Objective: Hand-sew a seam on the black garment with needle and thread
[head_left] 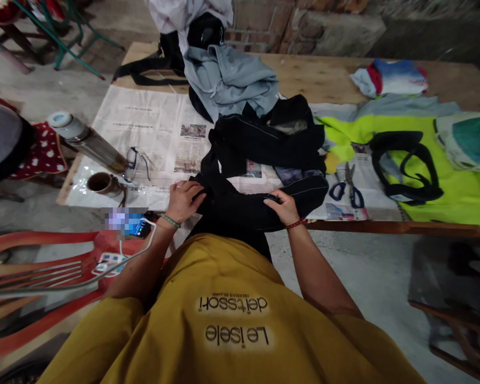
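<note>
A black garment [240, 205] with thin pale seam lines lies in a loose ring along the near edge of the table. My left hand [185, 200] rests at its left end, fingers stretched over the cloth and thumb apart from them. At the right part of the near strip, my right hand [284, 207] is closed on the fabric, thumb on top. A grey drawstring garment [232, 80] is heaped just beyond the black one. Dark-handled scissors [347, 189] lie with blades apart to the right of my right hand.
Newspaper [144, 117] covers part of the wooden table [324, 80]. A flask [92, 141], a mug [104, 184] and glasses [138, 162] stand at left. A black strap [408, 165], yellow-green cloth [456, 202] and iron [472, 138] lie right. A cabled phone [142, 226] is near a red chair [36, 240].
</note>
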A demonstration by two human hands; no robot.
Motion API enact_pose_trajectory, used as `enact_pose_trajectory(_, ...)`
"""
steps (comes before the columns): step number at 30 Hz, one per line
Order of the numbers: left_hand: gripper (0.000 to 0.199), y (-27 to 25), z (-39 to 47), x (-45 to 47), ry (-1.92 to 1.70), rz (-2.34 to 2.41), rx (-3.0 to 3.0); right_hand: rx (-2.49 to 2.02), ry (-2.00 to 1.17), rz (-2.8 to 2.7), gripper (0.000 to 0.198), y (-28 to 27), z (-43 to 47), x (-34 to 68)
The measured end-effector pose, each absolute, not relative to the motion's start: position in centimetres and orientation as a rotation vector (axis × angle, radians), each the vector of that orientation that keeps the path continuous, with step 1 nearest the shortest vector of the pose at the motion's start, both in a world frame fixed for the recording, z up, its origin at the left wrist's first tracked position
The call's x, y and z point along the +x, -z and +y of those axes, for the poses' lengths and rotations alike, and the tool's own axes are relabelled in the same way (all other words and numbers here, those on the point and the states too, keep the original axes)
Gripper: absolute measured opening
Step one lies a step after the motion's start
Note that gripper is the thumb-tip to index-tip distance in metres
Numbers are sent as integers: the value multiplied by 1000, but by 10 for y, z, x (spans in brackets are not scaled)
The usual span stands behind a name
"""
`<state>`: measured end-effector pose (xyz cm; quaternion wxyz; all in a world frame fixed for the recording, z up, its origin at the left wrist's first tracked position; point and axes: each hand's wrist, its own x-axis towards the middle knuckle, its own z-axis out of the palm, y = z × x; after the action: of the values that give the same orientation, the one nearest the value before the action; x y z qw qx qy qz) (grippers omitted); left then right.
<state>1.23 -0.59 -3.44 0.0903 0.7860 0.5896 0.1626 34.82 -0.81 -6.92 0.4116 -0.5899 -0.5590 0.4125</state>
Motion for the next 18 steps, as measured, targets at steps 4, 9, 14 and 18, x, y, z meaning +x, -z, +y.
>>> enact_pose_trajectory(4,22,34,2,12,-176,1662,2373,-1434,-1031,-1395,36,73,-8,351)
enact_pose_trajectory(9,14,30,-1,5,-103,1577,2373,-1435,-998,-1402,49,82,-5,354)
enact_pose_trajectory(14,27,22,8,19,-375,1497,2418,-1434,-991,-1400,50,82,-4,351)
enact_pose_trajectory(18,35,25,33,35,-370,1608,2353,-1417,-972,-1385,47,80,-5,349)
